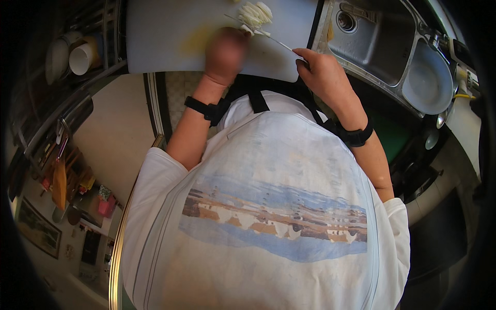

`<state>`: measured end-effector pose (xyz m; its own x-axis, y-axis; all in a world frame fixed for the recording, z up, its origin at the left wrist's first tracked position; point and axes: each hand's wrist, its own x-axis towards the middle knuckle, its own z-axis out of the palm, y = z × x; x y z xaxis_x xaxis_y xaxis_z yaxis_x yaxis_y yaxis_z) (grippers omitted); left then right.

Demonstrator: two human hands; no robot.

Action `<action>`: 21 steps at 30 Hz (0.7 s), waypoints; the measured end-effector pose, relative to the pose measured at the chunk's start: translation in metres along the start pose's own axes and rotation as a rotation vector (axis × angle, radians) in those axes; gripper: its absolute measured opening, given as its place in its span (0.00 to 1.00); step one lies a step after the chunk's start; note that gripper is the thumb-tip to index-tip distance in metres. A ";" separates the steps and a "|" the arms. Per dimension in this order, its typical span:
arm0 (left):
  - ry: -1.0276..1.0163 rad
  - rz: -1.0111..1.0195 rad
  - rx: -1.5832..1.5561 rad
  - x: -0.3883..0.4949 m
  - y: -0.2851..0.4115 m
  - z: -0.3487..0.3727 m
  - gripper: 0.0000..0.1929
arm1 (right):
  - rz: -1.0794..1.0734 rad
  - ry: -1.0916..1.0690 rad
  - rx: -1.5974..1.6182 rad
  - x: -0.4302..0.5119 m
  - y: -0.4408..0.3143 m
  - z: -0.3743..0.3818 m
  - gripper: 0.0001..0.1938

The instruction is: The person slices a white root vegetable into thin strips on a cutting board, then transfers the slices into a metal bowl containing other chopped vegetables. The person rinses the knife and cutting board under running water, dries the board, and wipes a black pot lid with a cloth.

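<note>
A pile of pale sliced vegetable (255, 13) lies near the top of a white cutting board (166, 42). My right hand (319, 71) is closed around the handle end of a knife (279, 43), whose thin blade, seen nearly edge-on, reaches left to the near side of the slices. Just left of the blade my left hand (226, 54) is over the board, its fingers blurred; whether it holds a piece cannot be seen. A small pale piece (247, 30) lies between the left fingers and the blade.
To the right are a steel sink (372, 46) and a pale round basin (428, 77). A metal rack (112, 66) with a white cup (80, 60) stands at the left. A dark pan (422, 184) is at the lower right.
</note>
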<state>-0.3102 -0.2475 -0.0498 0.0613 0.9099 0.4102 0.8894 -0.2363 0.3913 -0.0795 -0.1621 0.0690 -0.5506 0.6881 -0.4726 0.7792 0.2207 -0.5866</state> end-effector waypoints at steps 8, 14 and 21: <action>0.037 0.062 -0.083 0.014 -0.004 -0.003 0.05 | -0.011 -0.008 -0.048 -0.006 0.005 0.004 0.14; 0.110 0.049 -0.032 0.014 0.000 0.007 0.02 | -0.034 0.007 -0.181 -0.008 0.005 0.008 0.11; 0.118 0.074 -0.082 0.014 -0.003 0.008 0.04 | -0.064 -0.016 -0.155 -0.008 0.006 0.007 0.11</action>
<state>-0.3083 -0.2317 -0.0516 0.0676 0.8436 0.5327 0.8440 -0.3331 0.4204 -0.0723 -0.1713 0.0642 -0.6039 0.6587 -0.4488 0.7788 0.3680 -0.5080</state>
